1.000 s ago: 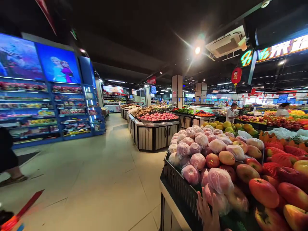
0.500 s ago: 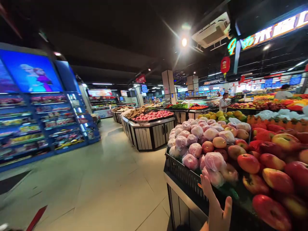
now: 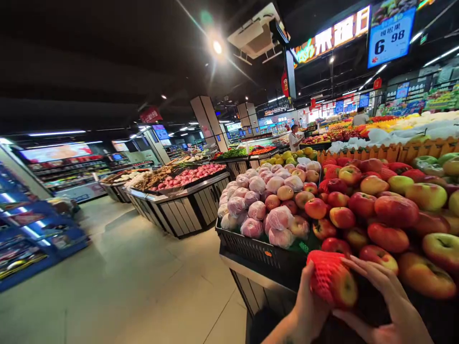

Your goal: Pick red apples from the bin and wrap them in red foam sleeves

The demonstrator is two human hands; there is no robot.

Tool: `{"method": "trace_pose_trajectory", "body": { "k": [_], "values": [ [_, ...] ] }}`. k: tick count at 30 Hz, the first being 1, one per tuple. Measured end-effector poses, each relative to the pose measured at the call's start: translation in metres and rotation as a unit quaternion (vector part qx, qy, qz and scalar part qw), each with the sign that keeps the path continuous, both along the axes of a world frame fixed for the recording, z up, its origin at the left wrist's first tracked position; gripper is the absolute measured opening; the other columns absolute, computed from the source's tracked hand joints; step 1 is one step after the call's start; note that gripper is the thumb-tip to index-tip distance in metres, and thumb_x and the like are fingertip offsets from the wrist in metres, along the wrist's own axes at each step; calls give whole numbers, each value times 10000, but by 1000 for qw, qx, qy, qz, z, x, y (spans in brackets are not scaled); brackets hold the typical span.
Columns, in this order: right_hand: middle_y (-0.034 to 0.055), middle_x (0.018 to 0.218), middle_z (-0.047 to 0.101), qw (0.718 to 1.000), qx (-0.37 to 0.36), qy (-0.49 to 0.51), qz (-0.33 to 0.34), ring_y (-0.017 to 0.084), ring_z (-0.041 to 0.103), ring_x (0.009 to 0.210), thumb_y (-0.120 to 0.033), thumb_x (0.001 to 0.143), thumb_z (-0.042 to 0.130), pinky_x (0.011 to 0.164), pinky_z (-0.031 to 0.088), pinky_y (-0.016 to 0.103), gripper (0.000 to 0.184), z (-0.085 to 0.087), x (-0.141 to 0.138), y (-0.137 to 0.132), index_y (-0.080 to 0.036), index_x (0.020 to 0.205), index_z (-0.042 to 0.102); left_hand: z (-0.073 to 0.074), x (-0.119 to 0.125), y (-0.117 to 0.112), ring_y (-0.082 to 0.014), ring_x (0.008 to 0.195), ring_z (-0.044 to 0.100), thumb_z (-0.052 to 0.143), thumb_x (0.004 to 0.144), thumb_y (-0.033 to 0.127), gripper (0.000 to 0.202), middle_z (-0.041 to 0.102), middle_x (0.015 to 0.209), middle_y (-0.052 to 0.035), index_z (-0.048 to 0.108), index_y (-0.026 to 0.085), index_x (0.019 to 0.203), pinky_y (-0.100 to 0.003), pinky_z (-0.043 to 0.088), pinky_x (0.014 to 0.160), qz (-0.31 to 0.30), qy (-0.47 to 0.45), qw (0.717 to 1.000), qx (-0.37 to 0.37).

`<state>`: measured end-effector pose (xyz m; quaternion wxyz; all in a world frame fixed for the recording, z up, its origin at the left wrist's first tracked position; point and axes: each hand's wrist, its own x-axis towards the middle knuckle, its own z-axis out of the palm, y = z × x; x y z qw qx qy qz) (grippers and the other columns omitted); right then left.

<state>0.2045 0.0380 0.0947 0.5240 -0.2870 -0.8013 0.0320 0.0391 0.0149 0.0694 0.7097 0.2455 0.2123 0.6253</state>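
Both my hands hold one apple (image 3: 337, 283) half wrapped in a red foam net, just above the near edge of a fruit stand. My left hand (image 3: 308, 306) cups it from below and the left, fingers curled round the net. My right hand (image 3: 383, 296) lies over its right side, fingers bent on the fruit. Behind it is a heap of loose red and yellow-green apples (image 3: 387, 215). To the left, pink fruit in clear plastic wrap (image 3: 258, 205) fills a black crate (image 3: 251, 248).
A wood-panelled produce island (image 3: 179, 210) stands across the tiled aisle (image 3: 118, 282). Blue shelving (image 3: 32, 239) lines the left side. A person in white (image 3: 294, 138) stands at a far stand. A price sign reading 6.98 (image 3: 390, 31) hangs overhead.
The view swung right and down. My left hand, earlier open at the crate's edge, now grips a netted apple, and my right hand has come into view on it.
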Motion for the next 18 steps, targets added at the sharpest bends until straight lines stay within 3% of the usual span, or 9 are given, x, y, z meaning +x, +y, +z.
{"method": "trace_pose_trajectory", "body": {
  "k": [1,3,6,9,11,14,16,18],
  "values": [
    [56,1389,594,1000,-7,4,2,180,582,1284,-580,1080,634,1028,512,246,540,5,-1,-2,-204,1461,554,1,-1,1,-252,1034,760,754,774,805,887,771,1211,-150,742,97,1309,-296,628,884,-14,-20,999,-22],
    [31,1338,627,1000,-14,23,14,143,592,1267,-430,1135,581,1076,489,199,345,15,-4,-6,-217,1407,574,3,-4,5,-179,710,733,791,679,859,894,802,986,-106,803,107,1162,-226,581,564,-21,-54,997,-44],
    [5,1274,650,999,5,23,37,91,613,1214,-193,1137,515,1151,435,145,200,27,-6,-12,-230,1310,609,4,-5,8,-141,531,653,834,606,869,901,774,812,-57,814,100,1075,-205,482,397,-31,-78,995,-54],
    [14,1306,631,999,11,-6,52,81,600,1242,-231,1145,514,1171,416,123,198,31,-7,-17,-222,1320,605,8,-2,5,-173,744,743,851,676,796,847,801,992,-80,794,106,1163,-213,588,577,2,-76,996,-41],
    [22,1326,625,998,11,-15,53,93,590,1265,-276,1146,522,1167,432,137,223,31,-10,-20,-222,1349,595,12,2,3,-225,1043,754,863,702,752,795,789,1151,-100,794,121,1182,-257,628,879,35,-67,997,-33],
    [44,1388,602,999,3,-36,40,138,570,1317,-305,1123,542,1157,479,203,323,29,-13,-22,-214,1432,555,15,5,-1,-315,1302,662,850,701,759,793,761,1255,-122,796,128,1177,-398,480,1222,59,-39,997,-29],
    [61,1416,588,998,0,-52,17,167,569,1335,-311,1099,543,1139,518,252,393,26,-12,-21,-198,1475,520,12,5,-4,-350,1399,595,790,729,807,868,708,1373,-139,754,133,1275,-469,392,1300,83,8,996,-22],
    [76,1417,592,997,8,-77,-11,183,594,1319,-290,1071,510,1094,569,281,438,21,-9,-16,-177,1494,489,6,2,-8,-342,1534,456,674,811,850,949,557,1573,-147,634,158,1460,-491,288,1358,127,123,984,2]
  ]
}}
